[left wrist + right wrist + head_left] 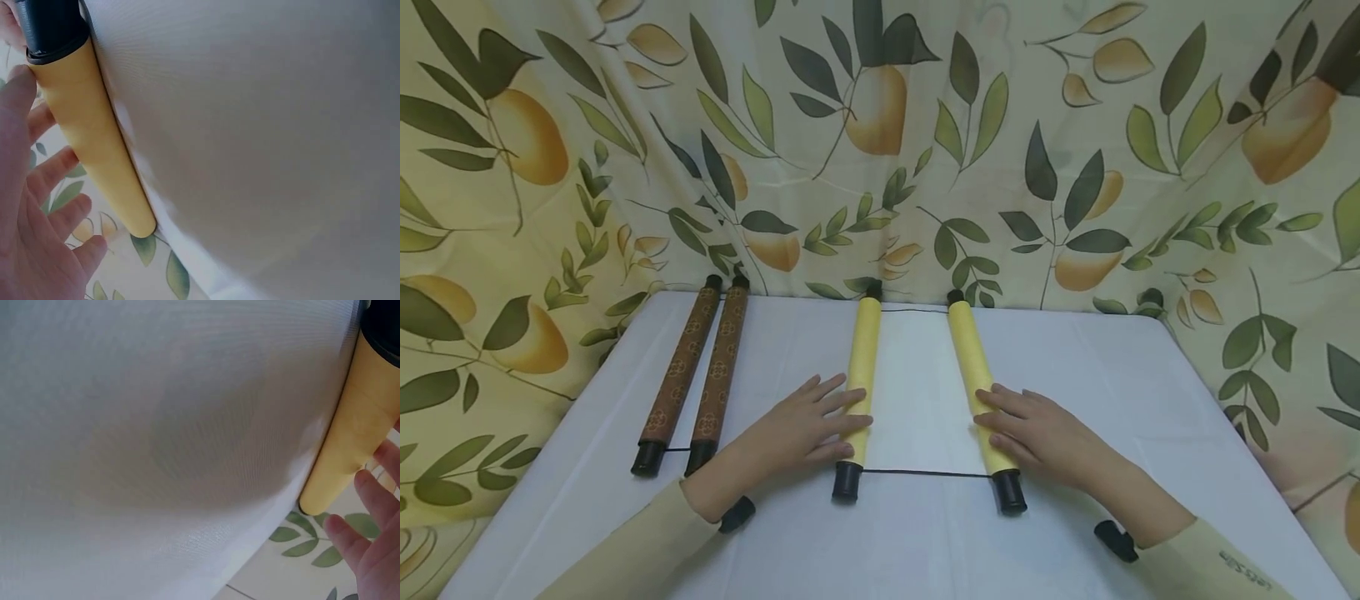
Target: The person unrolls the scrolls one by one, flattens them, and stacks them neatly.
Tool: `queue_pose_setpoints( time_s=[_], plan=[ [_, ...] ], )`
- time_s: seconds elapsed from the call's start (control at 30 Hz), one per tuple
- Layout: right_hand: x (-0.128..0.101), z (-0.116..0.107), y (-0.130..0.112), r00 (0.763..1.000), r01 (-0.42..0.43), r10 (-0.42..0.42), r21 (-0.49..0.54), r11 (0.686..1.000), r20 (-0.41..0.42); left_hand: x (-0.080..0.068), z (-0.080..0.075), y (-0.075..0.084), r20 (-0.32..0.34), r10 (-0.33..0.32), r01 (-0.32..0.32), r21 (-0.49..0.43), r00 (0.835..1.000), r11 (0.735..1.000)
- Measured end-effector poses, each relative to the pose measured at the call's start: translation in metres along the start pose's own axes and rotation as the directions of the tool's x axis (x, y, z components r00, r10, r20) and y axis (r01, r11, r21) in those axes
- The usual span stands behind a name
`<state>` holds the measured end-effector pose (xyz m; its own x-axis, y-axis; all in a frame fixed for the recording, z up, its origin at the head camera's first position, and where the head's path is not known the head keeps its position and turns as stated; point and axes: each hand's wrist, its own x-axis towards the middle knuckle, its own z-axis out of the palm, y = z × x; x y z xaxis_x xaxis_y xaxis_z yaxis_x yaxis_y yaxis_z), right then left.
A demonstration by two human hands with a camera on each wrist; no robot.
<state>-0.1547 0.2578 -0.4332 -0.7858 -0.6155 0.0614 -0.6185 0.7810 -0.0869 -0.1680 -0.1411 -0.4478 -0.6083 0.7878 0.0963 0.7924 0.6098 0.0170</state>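
A scroll with two yellow rollers lies partly spread on the table, both rollers ending in black caps. A white span (917,392) shows between the left roller (866,350) and the right roller (967,346), with thin dark lines along its near and far ends. My left hand (801,425) rests its spread fingers across the left roller. On the right roller lie the fingertips of my right hand (1048,429). In the left wrist view, fingers touch the yellow roller (94,131) from the outer side; in the right wrist view, fingertips meet the other roller (350,425).
A brown patterned scroll, its two rollers (681,367) close together, lies left of my left forearm, which partly covers a black cap. Beneath everything is a white-covered table (1090,375). A fruit-and-leaf patterned cloth (910,183) hangs behind the far edge.
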Motion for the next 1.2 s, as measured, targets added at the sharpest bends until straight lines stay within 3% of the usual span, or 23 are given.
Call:
queue_pose_setpoints(
  time_s=[0.23, 0.77, 1.2],
  plan=[
    [0.0, -0.002, 0.0, 1.0, 0.0, -0.001, -0.03, 1.0, -0.022, -0.007, 0.0, -0.004, -0.01, -0.014, 0.014, -0.022, 1.0, 1.0],
    [-0.006, -0.004, 0.007, 0.998, 0.025, -0.028, -0.06, 0.998, -0.054, -0.006, -0.005, -0.003, -0.014, -0.003, 0.003, 0.027, 1.0, 1.0],
    [-0.013, -0.005, 0.011, 0.999, 0.014, -0.016, -0.051, 0.999, -0.04, -0.01, -0.004, -0.005, 0.001, -0.026, 0.026, 0.0, 1.0, 1.0]
  ],
)
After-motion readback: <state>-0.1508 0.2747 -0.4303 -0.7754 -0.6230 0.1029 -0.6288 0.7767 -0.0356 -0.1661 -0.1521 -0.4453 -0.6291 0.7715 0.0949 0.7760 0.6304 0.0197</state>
